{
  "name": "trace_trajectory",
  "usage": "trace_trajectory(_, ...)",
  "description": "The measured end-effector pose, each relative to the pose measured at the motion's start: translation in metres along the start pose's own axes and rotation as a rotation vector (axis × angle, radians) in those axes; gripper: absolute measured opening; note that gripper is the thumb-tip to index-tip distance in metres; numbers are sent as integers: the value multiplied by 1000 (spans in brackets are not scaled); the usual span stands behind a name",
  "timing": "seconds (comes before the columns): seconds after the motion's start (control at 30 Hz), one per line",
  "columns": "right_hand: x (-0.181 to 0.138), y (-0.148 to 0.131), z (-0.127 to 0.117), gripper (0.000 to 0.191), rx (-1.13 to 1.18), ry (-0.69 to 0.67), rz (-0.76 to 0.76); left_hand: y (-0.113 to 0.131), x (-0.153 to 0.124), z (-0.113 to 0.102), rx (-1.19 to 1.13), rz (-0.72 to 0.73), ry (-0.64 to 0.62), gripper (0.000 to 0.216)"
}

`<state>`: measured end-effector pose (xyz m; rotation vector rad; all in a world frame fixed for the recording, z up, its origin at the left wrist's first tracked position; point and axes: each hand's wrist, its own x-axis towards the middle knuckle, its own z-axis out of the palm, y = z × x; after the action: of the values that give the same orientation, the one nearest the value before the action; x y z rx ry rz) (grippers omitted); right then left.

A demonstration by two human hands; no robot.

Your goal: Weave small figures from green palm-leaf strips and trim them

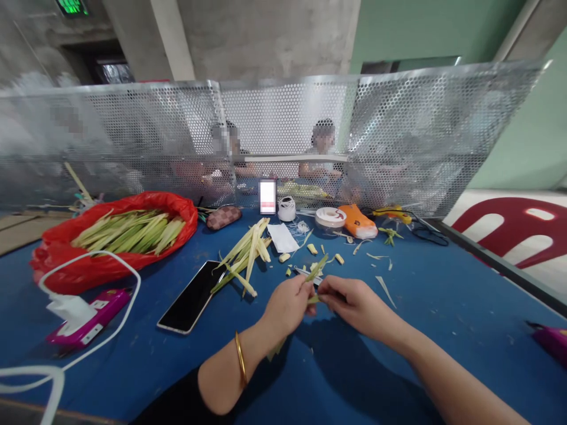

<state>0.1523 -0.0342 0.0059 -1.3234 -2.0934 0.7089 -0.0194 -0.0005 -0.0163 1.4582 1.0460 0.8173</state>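
My left hand, with a gold bangle on its wrist, is closed around a folded pale green corn husk. One end of the husk sticks up above the fingers, and more of it hangs below the palm. The fingers of my right hand pinch at the husk's side, almost touching the left fingers. Just beyond the hands lies a greyish metal tool, mostly hidden. Short cut husk pieces are scattered past it. To the left sits a loose pile of husk strips, partly over a black phone.
A red plastic bag full of husks stands left, beside a purple power strip with a white cable. Along the back are white string, a tape roll, an orange tissue pack and a perforated metal screen, people behind it.
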Motion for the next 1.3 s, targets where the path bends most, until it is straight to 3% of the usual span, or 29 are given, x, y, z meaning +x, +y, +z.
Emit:
trace_trajectory(0.13,3,3,-5,9,-25,102,-49,2,-1,0,-112,-20,-4,23)
trace_trajectory(0.3,1,6,-22,17,-126,168,-152,15,-3,-6,-246,-244,-98,25)
trace_trajectory(0.4,0,7,-27,22,-264,233,-182,18,-4,-8,-285,-283,-158,27)
trace_trajectory(0.57,-1,3,-27,28,-309,102,-356,17,-5,-4,-279,-313,-219,31)
trace_trajectory(0.63,0,3,-24,28,-352,110,-397,16,-5,-1,-312,-328,-256,30)
trace_trajectory(0.77,3,8,-18,25,-474,225,-385,15,-7,1,-304,-312,-287,29)
trace_trajectory(1.1,3,11,-21,19,-468,288,-274,20,-12,-4,-461,-322,-404,31)
trace_trajectory(1.17,3,15,-25,18,-484,388,-217,18,-10,-5,-538,-333,-409,26)
trace_trajectory(1.3,1,24,-30,17,-354,850,59,18,-4,-7,-788,-341,-276,16)
